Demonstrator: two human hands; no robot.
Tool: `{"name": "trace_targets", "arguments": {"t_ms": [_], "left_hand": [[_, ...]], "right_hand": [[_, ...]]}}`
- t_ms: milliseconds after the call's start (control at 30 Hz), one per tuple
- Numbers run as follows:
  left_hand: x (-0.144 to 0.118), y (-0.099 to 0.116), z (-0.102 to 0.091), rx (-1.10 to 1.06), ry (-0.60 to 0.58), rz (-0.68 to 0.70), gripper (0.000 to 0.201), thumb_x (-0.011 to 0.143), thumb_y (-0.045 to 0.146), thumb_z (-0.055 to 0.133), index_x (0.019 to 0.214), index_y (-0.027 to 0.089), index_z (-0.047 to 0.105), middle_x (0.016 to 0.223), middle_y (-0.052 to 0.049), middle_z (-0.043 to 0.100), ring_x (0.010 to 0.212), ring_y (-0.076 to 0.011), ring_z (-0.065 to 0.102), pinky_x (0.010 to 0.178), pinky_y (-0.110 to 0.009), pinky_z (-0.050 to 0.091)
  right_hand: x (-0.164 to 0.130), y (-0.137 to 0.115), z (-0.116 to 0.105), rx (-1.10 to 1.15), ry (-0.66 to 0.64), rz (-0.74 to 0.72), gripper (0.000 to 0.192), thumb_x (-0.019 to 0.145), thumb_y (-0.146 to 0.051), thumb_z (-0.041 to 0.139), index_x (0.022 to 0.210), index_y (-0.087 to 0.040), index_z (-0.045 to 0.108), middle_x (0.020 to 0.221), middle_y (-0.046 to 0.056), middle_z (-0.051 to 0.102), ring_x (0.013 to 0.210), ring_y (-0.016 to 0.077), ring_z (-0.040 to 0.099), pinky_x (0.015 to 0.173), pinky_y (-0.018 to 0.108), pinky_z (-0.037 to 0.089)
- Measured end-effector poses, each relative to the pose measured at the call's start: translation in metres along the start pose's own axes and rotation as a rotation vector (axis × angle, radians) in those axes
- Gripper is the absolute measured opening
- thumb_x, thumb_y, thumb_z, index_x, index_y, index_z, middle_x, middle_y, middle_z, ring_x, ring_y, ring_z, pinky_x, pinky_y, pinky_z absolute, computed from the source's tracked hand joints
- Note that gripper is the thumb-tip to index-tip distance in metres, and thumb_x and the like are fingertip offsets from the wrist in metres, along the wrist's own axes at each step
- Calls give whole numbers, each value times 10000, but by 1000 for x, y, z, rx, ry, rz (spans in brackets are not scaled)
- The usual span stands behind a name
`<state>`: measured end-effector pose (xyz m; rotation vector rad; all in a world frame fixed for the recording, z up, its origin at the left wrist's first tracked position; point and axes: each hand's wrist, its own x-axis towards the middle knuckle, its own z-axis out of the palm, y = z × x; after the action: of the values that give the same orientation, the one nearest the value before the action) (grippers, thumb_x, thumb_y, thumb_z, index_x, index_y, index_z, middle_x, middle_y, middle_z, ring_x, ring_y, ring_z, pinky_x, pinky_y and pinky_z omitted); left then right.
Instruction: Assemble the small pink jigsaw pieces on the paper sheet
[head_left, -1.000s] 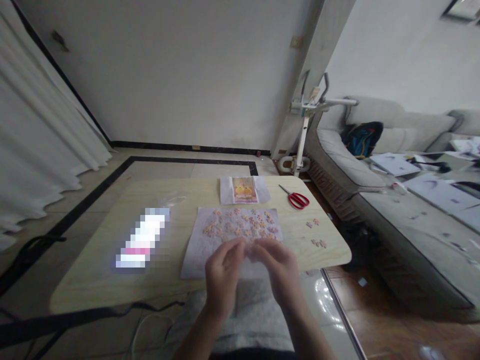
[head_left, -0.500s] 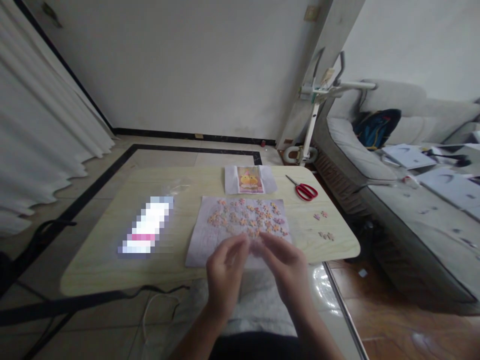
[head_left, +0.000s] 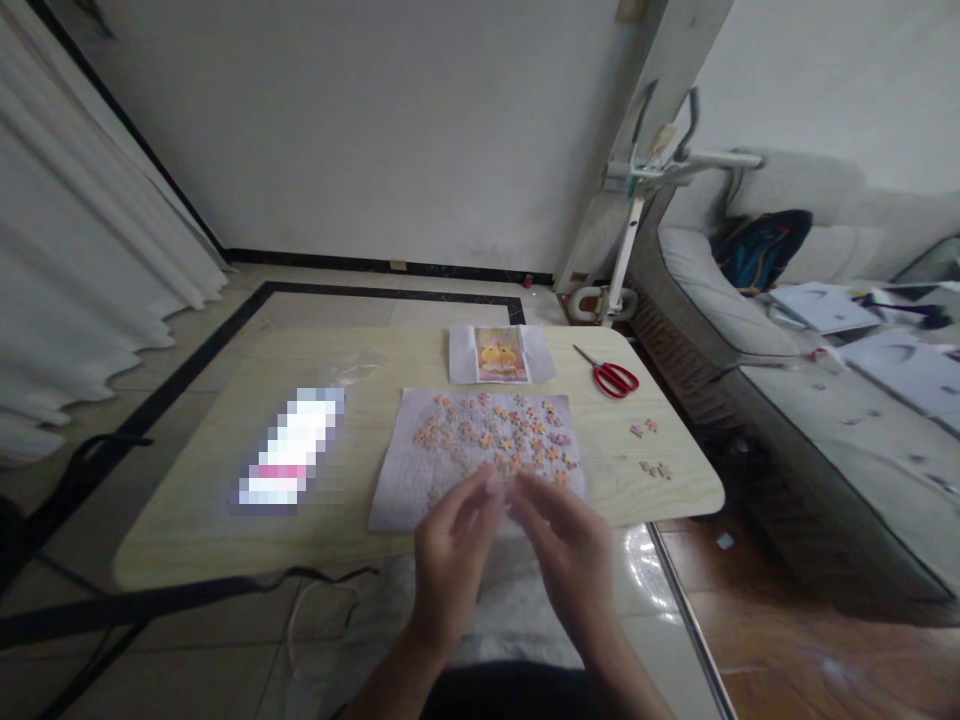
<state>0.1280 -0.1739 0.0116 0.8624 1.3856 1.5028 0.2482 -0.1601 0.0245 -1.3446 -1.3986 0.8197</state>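
Over the near edge of a pale sheet [head_left: 405, 480], my left hand [head_left: 454, 535] and my right hand [head_left: 570, 535] face each other. Their fingertips are pinched and almost meet. Whatever is between them is too small and blurred to make out. Beyond the fingertips, several small jigsaw puzzle pieces [head_left: 508, 443], orange, pink and pale, lie loose across the sheet. Behind that sheet a printed picture [head_left: 502, 355] of yellow figures rests on white paper. More jigsaw pieces lie on bare wood to the right, in a pair [head_left: 643, 428] and a small cluster [head_left: 656, 470].
Red-handled scissors [head_left: 615, 379] lie at the table's back right. A bright, blurred-out screen [head_left: 292, 445] sits on the left of the wooden table [head_left: 202, 500], near crumpled clear plastic [head_left: 356, 367]. A grey sofa [head_left: 810, 400] stands to the right, with a backpack [head_left: 766, 250] on it.
Both hands stay pinched near each other over the sheet, with only slight shifts of the fingers. The whole view has moved a little with my head.
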Motion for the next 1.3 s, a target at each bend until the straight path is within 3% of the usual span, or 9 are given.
{"name": "trace_targets", "arguments": {"t_ms": [500,1067,1300], "left_hand": [[6,-5,-3,-30,-16,-88,382,756,419,743,1040,167,696,1033,-99,739,939,-212,711,859,-323,590],[3,2,-6,6,-4,-35,329,755,377,734,1008,171,694,971,-94,747,884,-210,721,803,-319,607],[6,0,-6,-29,-24,-123,358,725,392,752,985,153,699,960,-97,753,860,-211,726,777,-296,607]], "right_hand": [[1,3,2,-68,-5,-68,167,808,-282,695,955,-225,750,886,55,777,772,225,722,702,348,567],[0,0,2,15,-56,-49,171,794,-259,720,958,-228,757,884,47,782,773,220,738,700,333,597],[1,1,3,-42,-59,-104,164,814,-224,690,967,-231,749,863,45,777,732,204,725,694,325,584]]}}
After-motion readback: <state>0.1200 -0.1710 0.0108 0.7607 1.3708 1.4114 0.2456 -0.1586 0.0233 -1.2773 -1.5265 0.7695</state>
